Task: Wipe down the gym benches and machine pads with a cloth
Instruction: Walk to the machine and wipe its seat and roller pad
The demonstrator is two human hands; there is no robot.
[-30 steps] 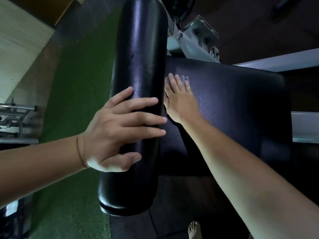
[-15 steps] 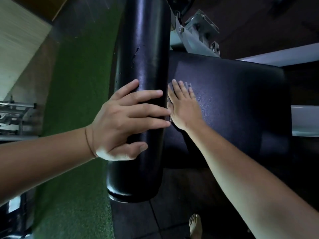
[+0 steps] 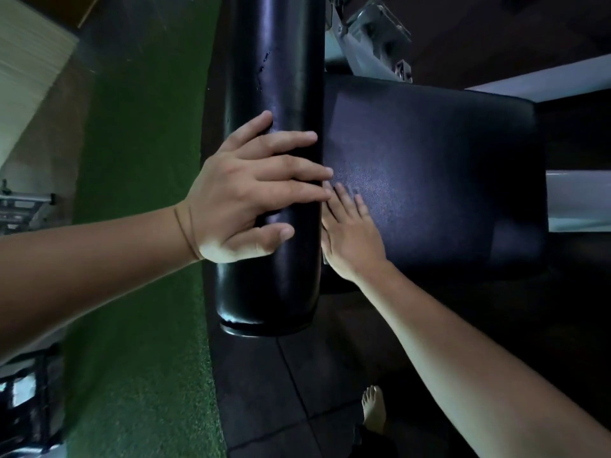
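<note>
- left hand [image 3: 251, 193] lies across the front of the black roller pad [image 3: 274, 77]; its grip is spread, four fingers laid nearly straight over the roller to its right edge, thumb set apart lower on the same face.
- a thin band [image 3: 185, 233] circles the left wrist.
- right hand [image 3: 355, 241] rests palm down on the dark flat pad [image 3: 429, 153], at that pad's left edge, just beside the roller; its grip is flat, fingers straight and close together.
- left fingertips sit just above the right fingertips, touching or nearly so.
- a pale sliver [image 3: 325, 259] shows at the heel of the right hand, possibly the cloth's edge under the palm; the light is too dim to confirm.
- roller pad runs top to bottom of the view, left of the flat pad, with scuff marks on its upper part.
- grey metal bracket [image 3: 373, 34] sits beyond the flat pad's top left corner.
- green turf [image 3: 139, 242] at left; dark floor tiles [image 3: 264, 391] below the pads; a bare foot [image 3: 373, 411] on the tiles.
</note>
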